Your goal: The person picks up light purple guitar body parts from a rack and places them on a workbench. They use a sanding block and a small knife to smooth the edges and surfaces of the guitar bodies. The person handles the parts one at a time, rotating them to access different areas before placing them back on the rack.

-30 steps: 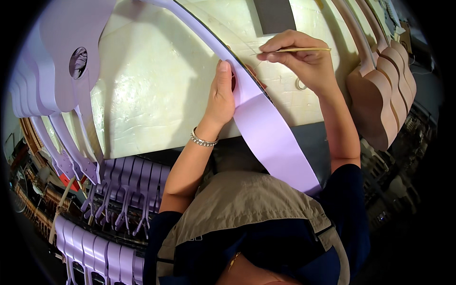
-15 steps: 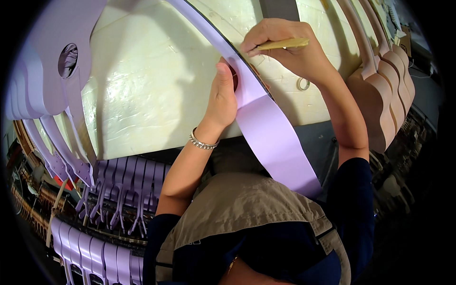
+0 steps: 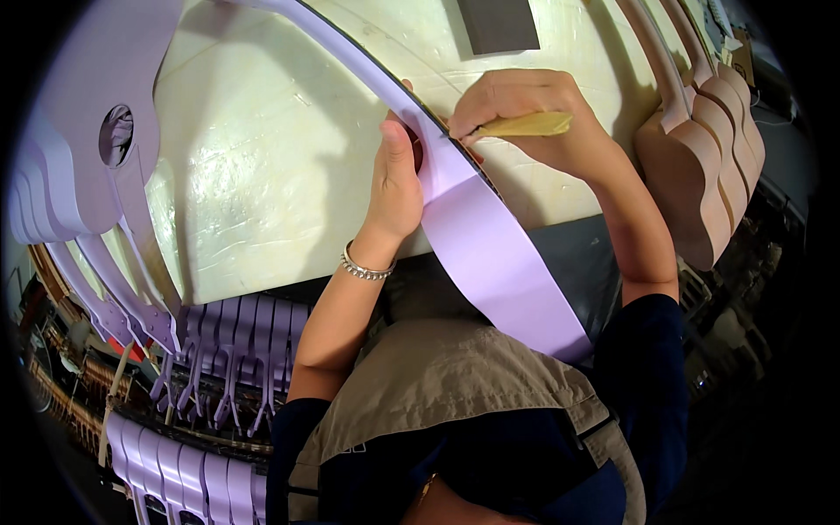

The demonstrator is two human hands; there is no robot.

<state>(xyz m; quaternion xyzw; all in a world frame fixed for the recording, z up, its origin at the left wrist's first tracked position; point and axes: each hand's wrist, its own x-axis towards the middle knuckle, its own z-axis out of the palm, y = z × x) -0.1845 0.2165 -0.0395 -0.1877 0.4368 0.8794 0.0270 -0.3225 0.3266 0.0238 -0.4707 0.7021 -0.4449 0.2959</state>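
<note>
A lilac guitar (image 3: 503, 262) is turned on edge, its body slanting toward my apron and its neck running up to the far left. My left hand (image 3: 398, 188) holds it where neck meets body, thumb up along it, the other fingers mostly hidden behind. In my right hand (image 3: 525, 114) is a thin tool with a flat yellowish handle (image 3: 527, 124), pinched between thumb and fingers. Its tip is at the dark edge of the fingerboard (image 3: 444, 133), near the body joint; the tip itself is too small to make out.
The guitar lies over a plastic-covered worktable (image 3: 262, 201). A dark grey block (image 3: 499, 26) sits at the far side. Lilac guitars (image 3: 79, 122) are stacked at left, with more lilac guitars (image 3: 179, 464) racked below. Bare-wood guitars (image 3: 682, 175) stand at right.
My right hand has come nearer along the fingerboard edge, its tool now close to the body joint. My left hand and the guitar have shifted slightly left and nearer.
</note>
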